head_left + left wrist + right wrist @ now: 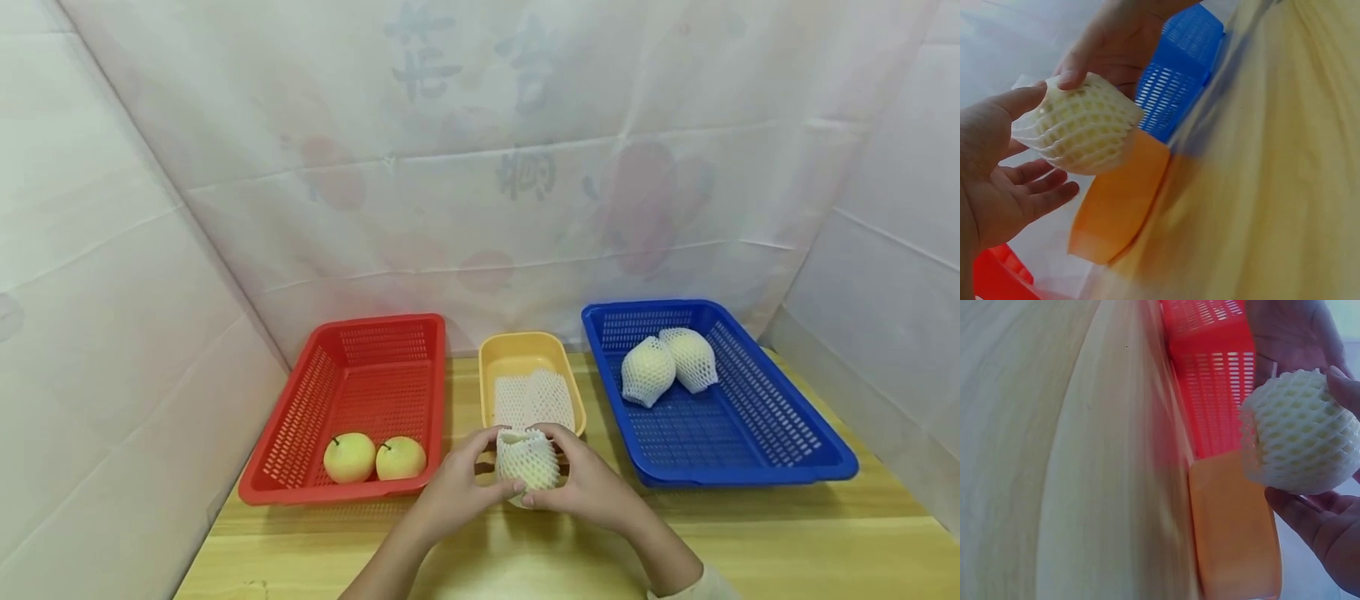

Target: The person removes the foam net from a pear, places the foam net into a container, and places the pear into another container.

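Note:
A pale yellow pear in a white foam net sleeve [528, 462] is held above the table between both hands, in front of the yellow tray. My left hand [456, 490] grips its left side, thumb at the front and index finger by the sleeve's upper rim. From the other side my right hand [595, 490] grips it in a similar way. The left wrist view shows the netted pear [1085, 128] with the left thumb on the sleeve and some left fingers off it. In the right wrist view the sleeve [1304, 437] wraps the fruit closely.
On the left, a red basket [341, 497] holds two bare yellow pears [349, 457]. Flat foam net sleeves [534, 400] lie in a small yellow tray [522, 342] at the centre. Two netted pears [648, 371] sit in the blue basket [720, 475] on the right. White cloth [465, 208] hangs behind.

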`<state>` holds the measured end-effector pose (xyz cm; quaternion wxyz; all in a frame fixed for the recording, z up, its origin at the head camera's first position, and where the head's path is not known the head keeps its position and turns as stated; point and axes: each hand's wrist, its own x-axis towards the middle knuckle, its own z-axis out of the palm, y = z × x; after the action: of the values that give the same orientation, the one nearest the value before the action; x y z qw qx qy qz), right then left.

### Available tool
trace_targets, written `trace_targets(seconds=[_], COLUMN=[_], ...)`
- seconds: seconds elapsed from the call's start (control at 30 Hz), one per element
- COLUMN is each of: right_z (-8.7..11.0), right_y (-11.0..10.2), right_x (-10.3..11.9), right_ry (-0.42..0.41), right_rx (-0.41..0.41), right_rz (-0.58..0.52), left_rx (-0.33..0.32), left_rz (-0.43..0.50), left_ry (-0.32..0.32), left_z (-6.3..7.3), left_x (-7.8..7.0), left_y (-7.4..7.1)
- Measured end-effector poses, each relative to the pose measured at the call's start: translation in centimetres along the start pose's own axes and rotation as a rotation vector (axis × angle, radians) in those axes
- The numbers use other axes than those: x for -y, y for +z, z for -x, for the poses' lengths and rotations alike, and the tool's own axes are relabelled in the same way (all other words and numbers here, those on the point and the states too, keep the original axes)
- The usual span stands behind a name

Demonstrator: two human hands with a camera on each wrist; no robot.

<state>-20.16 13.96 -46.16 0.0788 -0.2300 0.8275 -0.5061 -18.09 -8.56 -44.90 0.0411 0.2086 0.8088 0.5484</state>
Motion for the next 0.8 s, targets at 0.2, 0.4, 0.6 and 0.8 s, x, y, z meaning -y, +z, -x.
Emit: trace_targets(seconds=[0.2,0.4,0.6,0.8], right_z=[0.0,0.1,0.1,0.0], right_y=[0.2,0.4,0.6,0.9], right_x=[-0.2,-0.7,-1.1,-1.4], right_ry=[-0.009,-0.017,-0.006,-0.013], right_rx=[0.020,0.069,0.127,0.119], right_rz=[-0.011,0.017,0.030,0.079], left_rx=[0.051,0.083,0.102,0.095], left_rz=[0.114,0.136,0.121,0.114], left_ry=[-0.027,-0.040,-0.031,-0.017], left_z=[0.3,0.3,0.2,0.3], left_x=[1.2,2.2,2.9,3.1], left_y=[0.8,1.2,1.3,1.4])
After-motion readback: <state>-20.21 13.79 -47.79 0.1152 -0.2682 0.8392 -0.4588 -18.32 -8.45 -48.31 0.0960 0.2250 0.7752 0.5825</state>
